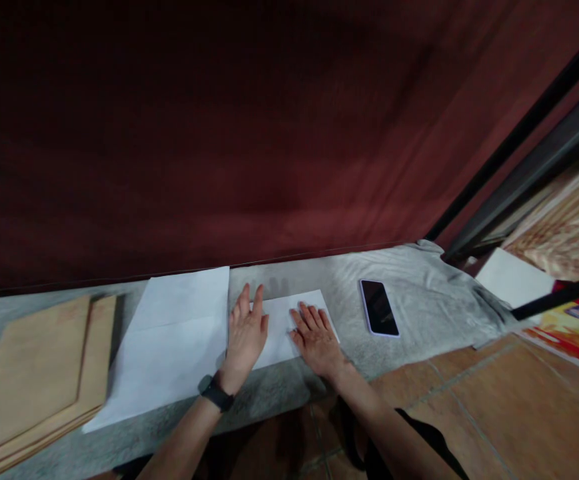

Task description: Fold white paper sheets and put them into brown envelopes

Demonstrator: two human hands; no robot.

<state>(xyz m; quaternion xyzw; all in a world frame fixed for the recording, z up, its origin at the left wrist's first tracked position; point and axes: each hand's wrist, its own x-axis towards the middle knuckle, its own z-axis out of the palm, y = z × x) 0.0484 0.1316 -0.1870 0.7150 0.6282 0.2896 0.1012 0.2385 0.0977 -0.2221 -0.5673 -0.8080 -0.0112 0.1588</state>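
Observation:
My left hand (246, 335) lies flat with fingers stretched out on the left edge of a small folded white paper (284, 319), a black band on its wrist. My right hand (316, 339) rests flat on the right part of the same paper, fingers spread. The paper sits on a grey cloth-covered surface (289, 387). Both hands press down and hold nothing.
A stack of large white sheets (174, 340) lies to the left, and a pile of brown envelopes (34, 380) further left. A dark phone (379, 307) rests right of the hands. A dark red curtain (219, 133) hangs behind. Tiled floor (494, 407) lies at right.

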